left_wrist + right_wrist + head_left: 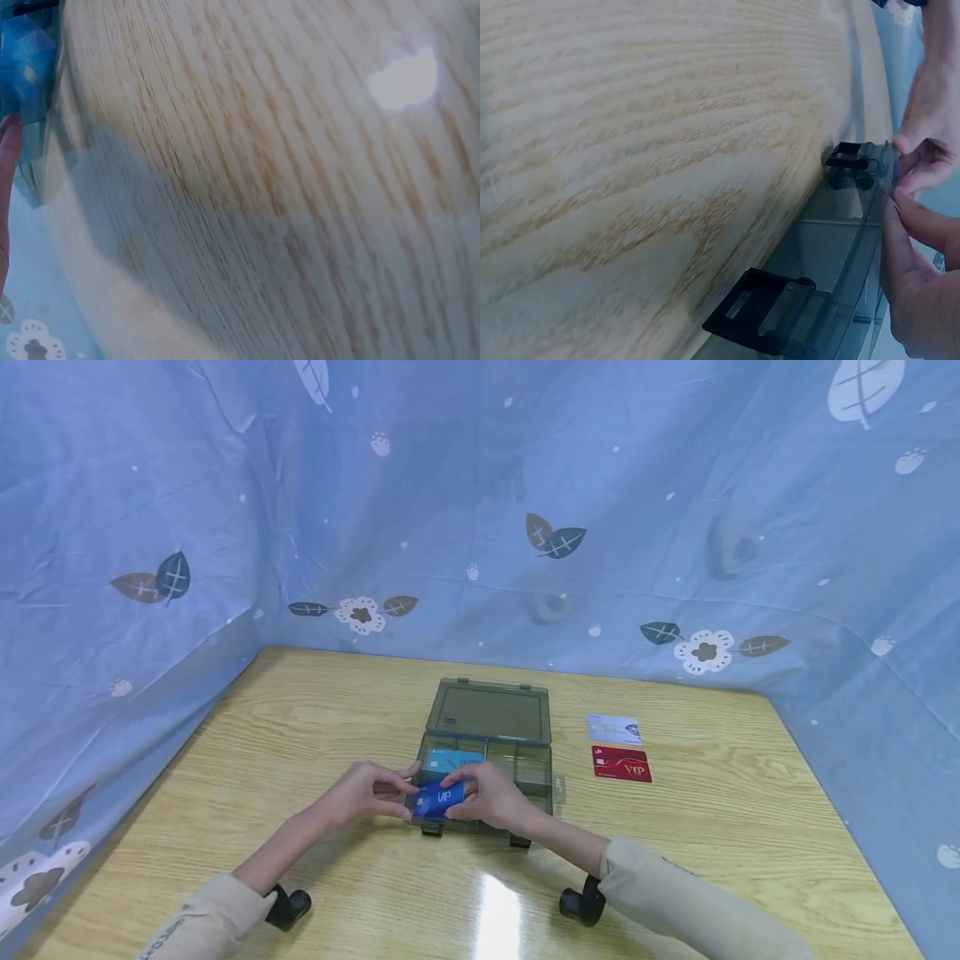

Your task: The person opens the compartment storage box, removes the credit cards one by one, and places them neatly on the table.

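Observation:
A dark translucent divided box (525, 768) stands on the table, its lid (491, 712) raised and laid back. My right hand (487, 795) pinches the right part of a bent blue card (431, 800), fingertips on its upper side and thumb at its lower edge. The card lies tilted over the front left compartment. My left hand (367, 793) is at the box's left wall, one fingertip at the card's left end and the thumb by the front left corner. A light blue card (453, 761) lies in the back left compartment. Both hands meet at the rim in the right wrist view.
Right of the box, a silver card (615, 728) and a red VIP card (622, 764) lie flat on the wood table (322, 693). Two black latches (761, 307) project from the box's front. A small clear tab (559, 789) stands by its right wall. Patterned blue cloth (480, 510) encloses the table.

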`<control>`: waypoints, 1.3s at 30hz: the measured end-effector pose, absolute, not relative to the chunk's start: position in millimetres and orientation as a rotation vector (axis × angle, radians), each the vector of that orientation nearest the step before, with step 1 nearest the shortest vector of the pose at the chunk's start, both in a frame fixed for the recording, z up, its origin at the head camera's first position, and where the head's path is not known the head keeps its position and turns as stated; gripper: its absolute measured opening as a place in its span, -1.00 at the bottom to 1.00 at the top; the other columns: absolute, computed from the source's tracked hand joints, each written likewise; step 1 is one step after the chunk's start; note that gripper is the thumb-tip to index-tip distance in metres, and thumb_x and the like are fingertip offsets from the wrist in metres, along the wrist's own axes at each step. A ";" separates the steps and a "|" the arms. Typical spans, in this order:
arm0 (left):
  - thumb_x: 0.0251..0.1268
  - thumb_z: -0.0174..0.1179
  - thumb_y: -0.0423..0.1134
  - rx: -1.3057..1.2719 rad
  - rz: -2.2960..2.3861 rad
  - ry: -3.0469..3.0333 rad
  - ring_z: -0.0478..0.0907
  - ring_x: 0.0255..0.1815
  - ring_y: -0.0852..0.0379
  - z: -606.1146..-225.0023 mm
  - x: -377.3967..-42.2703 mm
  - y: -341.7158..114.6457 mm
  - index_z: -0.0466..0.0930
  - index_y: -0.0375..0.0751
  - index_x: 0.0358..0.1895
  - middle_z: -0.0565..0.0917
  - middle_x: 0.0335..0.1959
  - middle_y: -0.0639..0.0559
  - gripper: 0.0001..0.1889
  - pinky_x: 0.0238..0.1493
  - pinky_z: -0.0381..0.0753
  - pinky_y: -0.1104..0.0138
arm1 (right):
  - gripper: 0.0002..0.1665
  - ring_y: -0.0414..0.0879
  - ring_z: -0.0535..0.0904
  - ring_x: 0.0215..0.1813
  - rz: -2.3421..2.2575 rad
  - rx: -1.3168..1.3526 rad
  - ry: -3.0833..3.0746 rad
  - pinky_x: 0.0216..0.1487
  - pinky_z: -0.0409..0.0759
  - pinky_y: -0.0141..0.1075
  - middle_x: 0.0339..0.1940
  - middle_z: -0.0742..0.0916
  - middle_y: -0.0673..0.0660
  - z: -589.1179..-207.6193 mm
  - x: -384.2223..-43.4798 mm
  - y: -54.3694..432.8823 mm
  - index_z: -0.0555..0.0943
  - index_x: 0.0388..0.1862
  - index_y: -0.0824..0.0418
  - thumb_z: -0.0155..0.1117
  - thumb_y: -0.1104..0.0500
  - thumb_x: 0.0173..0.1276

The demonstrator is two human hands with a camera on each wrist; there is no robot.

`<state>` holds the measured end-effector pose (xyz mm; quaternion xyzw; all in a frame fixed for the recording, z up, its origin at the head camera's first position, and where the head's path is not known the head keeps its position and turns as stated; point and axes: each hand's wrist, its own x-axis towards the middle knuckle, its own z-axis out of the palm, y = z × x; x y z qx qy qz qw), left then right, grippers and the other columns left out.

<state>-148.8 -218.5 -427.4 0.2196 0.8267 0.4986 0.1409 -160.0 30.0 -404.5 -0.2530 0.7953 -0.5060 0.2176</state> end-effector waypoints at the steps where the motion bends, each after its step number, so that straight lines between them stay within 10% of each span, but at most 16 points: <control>1: -0.02 0.43 -0.35 0.633 1.432 2.392 0.51 0.14 -0.20 -427.8 -148.9 -218.6 0.70 -0.41 -0.14 0.41 0.23 -0.39 -0.68 0.04 0.62 0.29 | -0.62 -0.14 0.64 -0.43 -1.418 -0.693 2.194 -0.38 0.62 -0.42 -0.46 0.68 0.16 -404.2 -159.7 31.5 0.61 -0.02 0.43 0.41 0.42 0.15; 27: -0.04 0.44 -0.33 0.599 1.428 2.392 0.52 0.13 -0.20 -424.6 -147.2 -217.7 0.68 -0.44 -0.13 0.38 0.24 -0.39 -0.64 0.01 0.63 0.31 | -0.37 0.08 0.69 -0.04 -1.788 -0.415 1.801 -0.02 0.69 -0.18 -0.10 0.73 0.34 -421.0 -162.1 70.3 0.49 0.22 0.41 0.43 0.39 0.14; 34: -0.03 0.44 -0.30 0.620 1.431 2.396 0.50 0.15 -0.20 -424.6 -146.2 -217.4 0.68 -0.44 -0.13 0.38 0.25 -0.40 -0.63 0.01 0.62 0.32 | -0.40 -0.05 0.71 -0.24 -1.780 -0.420 1.826 -0.09 0.71 -0.21 -0.43 0.76 0.20 -423.2 -161.8 75.5 0.53 0.19 0.39 0.43 0.41 0.12; 39: -0.02 0.43 -0.33 0.629 1.423 2.402 0.52 0.14 -0.19 -425.5 -147.1 -218.0 0.68 -0.44 -0.13 0.37 0.25 -0.41 -0.65 0.01 0.63 0.32 | -0.41 0.00 0.72 -0.19 -1.782 -0.410 1.800 -0.07 0.71 -0.18 -0.30 0.77 0.25 -425.1 -161.2 81.9 0.52 0.20 0.41 0.41 0.41 0.15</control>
